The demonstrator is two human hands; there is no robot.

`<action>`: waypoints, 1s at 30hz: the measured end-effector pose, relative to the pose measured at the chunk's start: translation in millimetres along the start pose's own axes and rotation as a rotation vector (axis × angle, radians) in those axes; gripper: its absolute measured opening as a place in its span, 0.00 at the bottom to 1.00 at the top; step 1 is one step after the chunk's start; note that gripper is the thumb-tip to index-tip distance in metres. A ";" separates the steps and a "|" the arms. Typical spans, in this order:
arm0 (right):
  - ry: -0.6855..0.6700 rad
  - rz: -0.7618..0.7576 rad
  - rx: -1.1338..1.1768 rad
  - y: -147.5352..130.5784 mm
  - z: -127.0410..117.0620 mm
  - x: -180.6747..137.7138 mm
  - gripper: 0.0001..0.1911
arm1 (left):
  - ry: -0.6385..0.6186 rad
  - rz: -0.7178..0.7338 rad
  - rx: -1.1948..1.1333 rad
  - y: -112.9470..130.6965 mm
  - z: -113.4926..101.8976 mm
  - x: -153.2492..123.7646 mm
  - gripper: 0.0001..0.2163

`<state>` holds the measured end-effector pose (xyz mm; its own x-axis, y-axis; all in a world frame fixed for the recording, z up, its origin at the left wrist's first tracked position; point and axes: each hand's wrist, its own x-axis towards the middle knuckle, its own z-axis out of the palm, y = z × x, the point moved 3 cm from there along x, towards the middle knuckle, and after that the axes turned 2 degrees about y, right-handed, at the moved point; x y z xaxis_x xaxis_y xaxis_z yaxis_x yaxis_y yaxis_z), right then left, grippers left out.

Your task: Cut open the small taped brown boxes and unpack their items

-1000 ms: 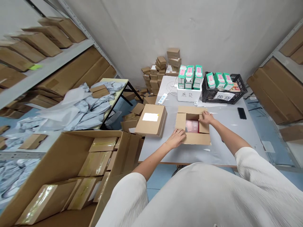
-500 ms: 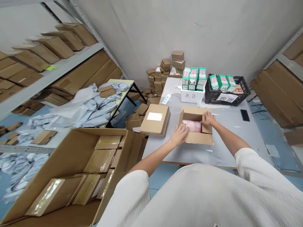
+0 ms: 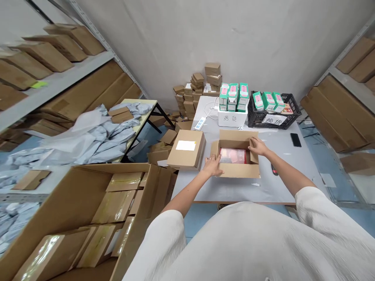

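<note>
An open cardboard box (image 3: 240, 171) sits on the grey table in front of me, its flaps folded outward. Inside it lies a pink and red package (image 3: 233, 155) that looks wrapped in clear plastic. My left hand (image 3: 213, 166) grips the left side of the box near its front corner, fingers over the edge. At the right side, my right hand (image 3: 258, 146) holds the side flap between thumb and fingers. Left of the open box stands a closed cardboard box (image 3: 187, 154) with a white label on top.
A white bin (image 3: 232, 118) and a black crate (image 3: 274, 121) hold green-and-pink boxes at the table's back. A phone (image 3: 295, 140) lies right; a red-and-black object (image 3: 274, 169) lies by my right forearm. A large carton (image 3: 154, 191) with taped boxes stands left.
My left hand has moved from over the package to the box's left side. My right hand has shifted onto the right flap. The view has turned slightly right, and the red-and-black object shows.
</note>
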<state>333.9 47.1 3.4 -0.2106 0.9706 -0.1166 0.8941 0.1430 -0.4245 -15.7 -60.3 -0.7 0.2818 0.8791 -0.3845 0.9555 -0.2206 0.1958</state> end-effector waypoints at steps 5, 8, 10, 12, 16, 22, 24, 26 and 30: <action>0.230 -0.057 0.142 26.5 -24.3 -30.7 0.33 | 0.014 0.021 -0.016 11.5 5.3 1.8 0.56; 0.326 0.001 0.142 48.6 -34.4 -45.4 0.29 | 0.019 0.023 -0.019 13.9 6.5 4.5 0.57; 0.370 0.034 0.104 62.9 -36.9 -52.4 0.27 | 0.019 0.026 -0.041 10.9 5.6 6.3 0.58; 0.393 0.075 0.053 76.0 -35.1 -57.5 0.25 | 0.019 0.031 -0.077 4.4 2.6 9.2 0.58; 0.364 0.154 -0.076 93.8 -22.0 -64.9 0.22 | 0.022 0.081 -0.109 -10.9 -11.1 21.9 0.59; 0.277 0.177 -0.223 98.0 -11.3 -68.7 0.20 | -0.011 0.235 0.061 -17.1 -37.9 60.0 0.69; 0.253 0.174 -0.233 97.0 -12.3 -67.8 0.19 | -0.034 0.248 0.099 -17.3 -43.0 74.8 0.74; 0.231 0.168 -0.236 96.0 -14.0 -66.8 0.19 | -0.066 0.245 0.123 -17.4 -44.5 88.2 0.78; 0.192 0.154 -0.231 94.1 -17.2 -65.9 0.20 | -0.102 0.243 0.158 -15.4 -40.6 107.2 0.82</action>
<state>438.7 -0.1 -13.4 -0.0069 0.9998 0.0173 0.9801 0.0102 -0.1982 -3.7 54.6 -8.3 0.5032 0.7476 -0.4335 0.8586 -0.4891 0.1534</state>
